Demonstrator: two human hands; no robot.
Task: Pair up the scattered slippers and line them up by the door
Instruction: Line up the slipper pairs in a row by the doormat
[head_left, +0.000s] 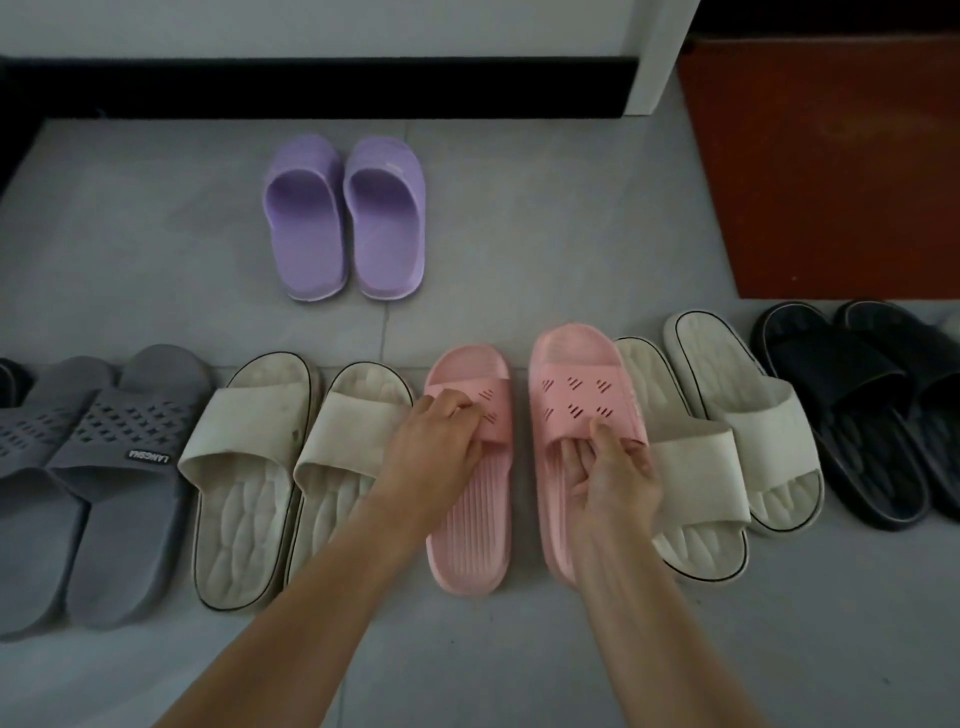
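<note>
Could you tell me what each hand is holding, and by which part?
The left hand grips the left pink slipper by its strap; the right hand holds the right pink slipper by its strap, fingers underneath, thumb on top.

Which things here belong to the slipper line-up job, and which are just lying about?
Job: left pink slipper, held by the left hand; right pink slipper, held by the right hand; purple pair; grey pair; left cream pair; right cream pair; black pair.
Lying about: red mat; black skirting; white trim.
</note>
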